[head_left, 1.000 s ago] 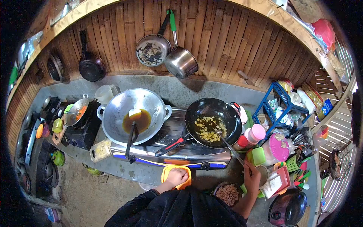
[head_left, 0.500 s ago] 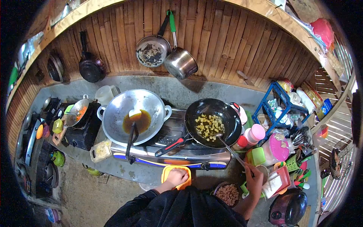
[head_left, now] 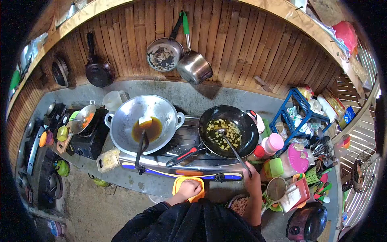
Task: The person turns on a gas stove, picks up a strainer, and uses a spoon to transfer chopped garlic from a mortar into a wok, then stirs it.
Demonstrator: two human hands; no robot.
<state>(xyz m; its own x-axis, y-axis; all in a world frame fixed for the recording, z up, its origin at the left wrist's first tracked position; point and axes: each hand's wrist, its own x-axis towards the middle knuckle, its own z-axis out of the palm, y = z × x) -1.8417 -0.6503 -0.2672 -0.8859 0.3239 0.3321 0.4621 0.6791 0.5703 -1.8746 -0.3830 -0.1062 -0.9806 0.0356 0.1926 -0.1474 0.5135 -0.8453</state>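
Note:
A ladle (head_left: 233,148) is in my right hand (head_left: 252,180), its fingers wrapped round the handle end. The bowl of the ladle lies among small yellowish pieces in oil (head_left: 222,130) inside the black wok (head_left: 250,139). My left hand (head_left: 189,188) is closed over an orange container (head_left: 197,197) at the counter's front edge; what its fingers hold is hidden. Left of the black wok, a large silver wok (head_left: 121,133) contains brown liquid (head_left: 155,130) and a black-handled spatula (head_left: 141,151).
Both woks sit on the stove (head_left: 189,171). Jars, a pink-lidded tub (head_left: 297,156), a strainer (head_left: 276,188) and a blue rack (head_left: 288,121) crowd the right side. A bowl of brownish food (head_left: 239,205) stands near my right forearm. A small pan (head_left: 83,117) is at the left.
My right hand has moved up and left, closer to the stove. The ladle's bowl has shifted left through the pieces, which are now spread differently. My left hand has stayed at the orange container.

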